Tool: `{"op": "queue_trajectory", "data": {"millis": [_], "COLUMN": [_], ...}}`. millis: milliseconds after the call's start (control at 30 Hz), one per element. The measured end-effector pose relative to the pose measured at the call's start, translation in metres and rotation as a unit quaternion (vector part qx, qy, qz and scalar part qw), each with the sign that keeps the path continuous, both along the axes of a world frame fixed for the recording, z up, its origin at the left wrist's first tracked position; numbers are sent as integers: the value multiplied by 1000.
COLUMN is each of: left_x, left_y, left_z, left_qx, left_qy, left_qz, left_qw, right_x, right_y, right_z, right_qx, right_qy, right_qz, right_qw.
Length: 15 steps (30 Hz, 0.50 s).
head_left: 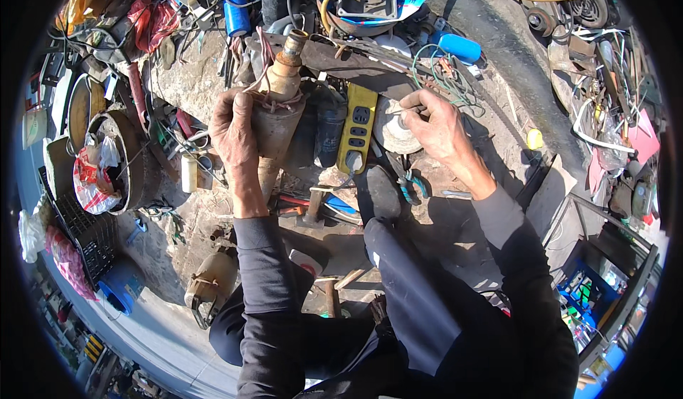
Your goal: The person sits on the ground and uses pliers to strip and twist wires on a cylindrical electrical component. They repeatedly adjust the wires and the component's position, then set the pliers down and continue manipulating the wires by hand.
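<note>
A tan, worn cylindrical pump [274,130] with a threaded outlet stands in front of me, tilted slightly. Pinkish cord [283,102] is wound about its upper part. Beside the pump, my left hand [236,132] is closed, thumb pressed to the fingers near the cord's end; what it pinches is hidden. My right hand [440,127] is raised over a pale round disc [395,134], thumb and fingertips together on something too small to name. Between the two hands lies a yellow power strip [358,125] with a plug in its near end.
Pliers with blue-black handles [411,187] lie nearer me, by a hammer [314,203]. A dark cylinder [329,134] stands by the power strip. At left are a round metal drum [128,160] and a black crate [78,221]. Scrap and wires [455,79] crowd the far side.
</note>
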<state>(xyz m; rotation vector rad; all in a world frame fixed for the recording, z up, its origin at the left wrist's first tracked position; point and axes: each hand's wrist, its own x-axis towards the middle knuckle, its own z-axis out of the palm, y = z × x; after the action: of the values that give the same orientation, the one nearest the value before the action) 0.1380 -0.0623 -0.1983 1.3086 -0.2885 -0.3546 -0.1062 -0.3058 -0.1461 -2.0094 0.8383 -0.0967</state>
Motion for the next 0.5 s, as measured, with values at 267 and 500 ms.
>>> {"op": "queue_trajectory", "data": {"millis": [267, 500], "left_x": [-7, -12], "left_y": [-2, -7], "left_z": [-1, 9], "left_qx": [11, -15], "left_qy": [-34, -26], "left_qz": [-6, -10], "left_qw": [999, 1000], "right_x": [-92, -101], "right_y": [61, 84], "right_z": [-31, -43], "right_qx": [-78, -116], "right_qy": [276, 262], "right_qz": [187, 189], "right_qw": [940, 939]}}
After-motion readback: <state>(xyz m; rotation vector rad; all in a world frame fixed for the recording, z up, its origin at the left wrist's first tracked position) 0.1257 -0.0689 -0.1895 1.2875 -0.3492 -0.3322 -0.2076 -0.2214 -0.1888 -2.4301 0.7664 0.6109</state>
